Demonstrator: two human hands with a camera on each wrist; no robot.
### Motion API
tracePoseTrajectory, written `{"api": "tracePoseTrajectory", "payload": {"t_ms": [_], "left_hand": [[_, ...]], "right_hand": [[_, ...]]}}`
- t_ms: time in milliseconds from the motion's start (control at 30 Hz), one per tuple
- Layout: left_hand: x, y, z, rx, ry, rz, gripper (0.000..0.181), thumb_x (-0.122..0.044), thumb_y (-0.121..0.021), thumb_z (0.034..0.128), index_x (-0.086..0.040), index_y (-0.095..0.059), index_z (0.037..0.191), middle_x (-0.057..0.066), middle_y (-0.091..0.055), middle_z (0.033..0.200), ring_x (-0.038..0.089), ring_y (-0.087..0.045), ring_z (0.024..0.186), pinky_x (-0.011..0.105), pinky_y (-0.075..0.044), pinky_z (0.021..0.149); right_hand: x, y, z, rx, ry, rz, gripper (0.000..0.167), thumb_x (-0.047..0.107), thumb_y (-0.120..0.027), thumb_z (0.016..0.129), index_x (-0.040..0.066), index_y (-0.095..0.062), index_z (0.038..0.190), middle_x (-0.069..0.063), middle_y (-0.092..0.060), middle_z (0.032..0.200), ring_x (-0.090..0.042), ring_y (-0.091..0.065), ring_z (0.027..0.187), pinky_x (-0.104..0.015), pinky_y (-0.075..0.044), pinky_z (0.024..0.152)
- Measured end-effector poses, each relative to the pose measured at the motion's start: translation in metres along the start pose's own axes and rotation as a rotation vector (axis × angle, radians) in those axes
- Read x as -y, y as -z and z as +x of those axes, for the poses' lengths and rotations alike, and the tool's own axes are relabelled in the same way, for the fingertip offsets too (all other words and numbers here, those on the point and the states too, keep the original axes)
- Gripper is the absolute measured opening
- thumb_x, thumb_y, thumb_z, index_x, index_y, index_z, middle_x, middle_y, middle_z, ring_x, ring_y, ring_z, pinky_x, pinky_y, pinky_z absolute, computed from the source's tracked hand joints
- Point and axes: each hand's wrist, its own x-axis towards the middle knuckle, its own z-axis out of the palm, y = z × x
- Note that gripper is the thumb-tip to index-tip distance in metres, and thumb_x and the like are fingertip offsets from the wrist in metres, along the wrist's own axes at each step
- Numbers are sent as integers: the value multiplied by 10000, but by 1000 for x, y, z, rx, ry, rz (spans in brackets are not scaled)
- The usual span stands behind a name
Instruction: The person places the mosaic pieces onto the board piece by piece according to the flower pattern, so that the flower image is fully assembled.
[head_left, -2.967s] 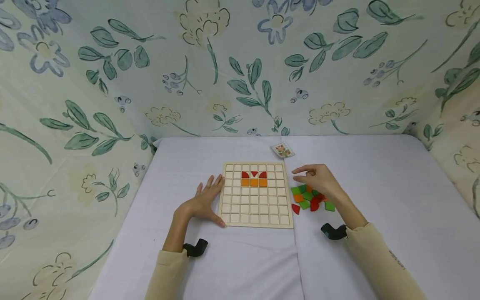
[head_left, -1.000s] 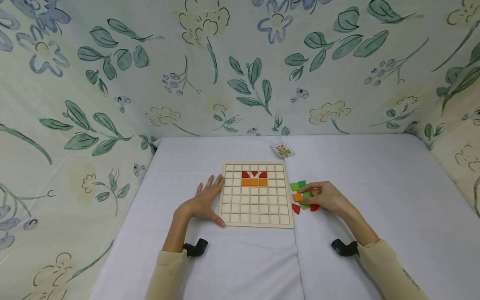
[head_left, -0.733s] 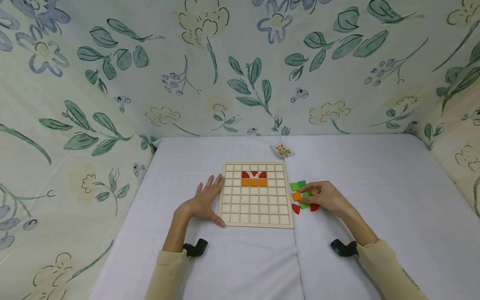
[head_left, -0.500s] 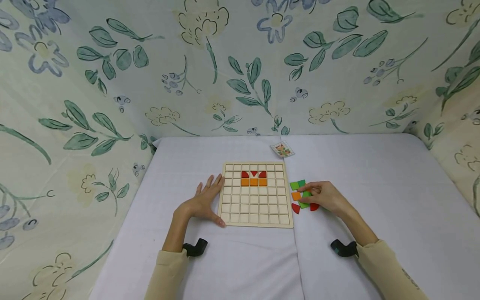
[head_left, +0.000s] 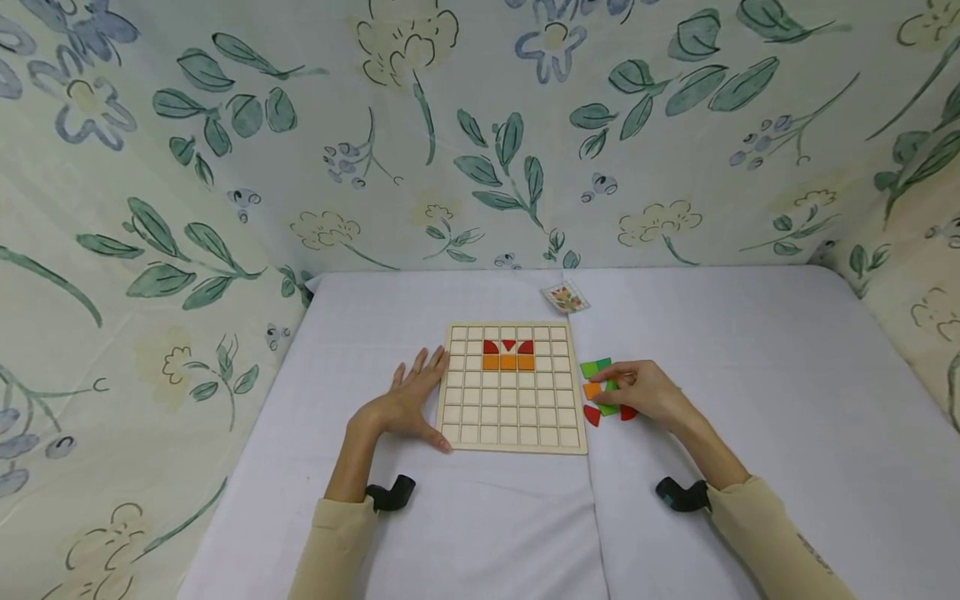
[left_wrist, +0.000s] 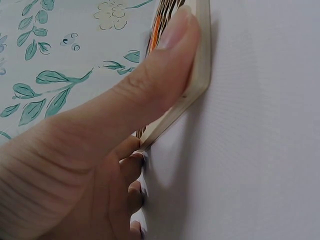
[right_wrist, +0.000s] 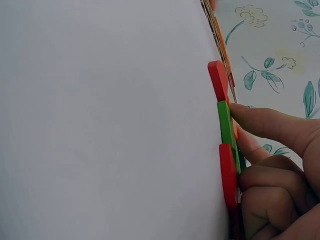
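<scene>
A square wooden grid board lies on the white cloth, with red tiles in one row and orange tiles in the row just nearer. My left hand steadies the board: its spread fingers touch the left edge and the thumb rests on the near left corner, as the left wrist view shows. To the board's right, my right hand has thumb and index finger on opposite edges of a loose orange square tile, pinching it. Part of the tile pile lies hidden beneath that hand.
Around the right hand lie loose green tiles and red quarter-round tiles. A small printed pattern card lies beyond the board. Flowered cloth hangs behind the table.
My right hand has come down from beside the board's upper right edge into the pile. The orange tile has shifted slightly up and left at its fingertips. My left hand has stayed put.
</scene>
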Motion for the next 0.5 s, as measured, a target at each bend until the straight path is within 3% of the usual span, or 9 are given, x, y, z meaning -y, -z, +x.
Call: {"api": "tracePoseTrajectory", "payload": {"t_ms": [500], "left_hand": [[-2, 1, 0, 2, 2, 2, 1513, -452, -1002, 586, -78, -11, 1665, 92, 76, 1755, 343, 160, 1619, 620, 96, 1300]], "right_hand": [[8, 1, -3, -28, -79, -12, 425, 204, -855, 840, 14, -738, 1202, 18, -335, 653, -171, -375, 665, -279, -272, 574]]}}
